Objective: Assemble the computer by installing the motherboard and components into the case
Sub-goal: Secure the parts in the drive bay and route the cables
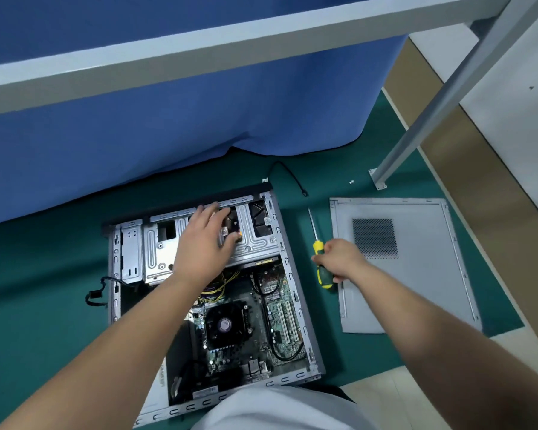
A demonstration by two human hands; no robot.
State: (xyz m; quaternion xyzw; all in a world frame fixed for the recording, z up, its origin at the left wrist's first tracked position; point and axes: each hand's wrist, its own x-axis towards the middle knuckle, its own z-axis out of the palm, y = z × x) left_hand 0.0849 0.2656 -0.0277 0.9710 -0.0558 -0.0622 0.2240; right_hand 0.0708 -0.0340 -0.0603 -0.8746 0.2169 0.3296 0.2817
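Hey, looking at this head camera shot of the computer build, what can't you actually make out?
- Whatever the left hand touches on the drive cage: the hand covers it.
- Near corner of the case: hidden by the white clothing.
- Two small specks on the mat: too small to identify.
- Screwdriver handle middle: covered by the right hand.
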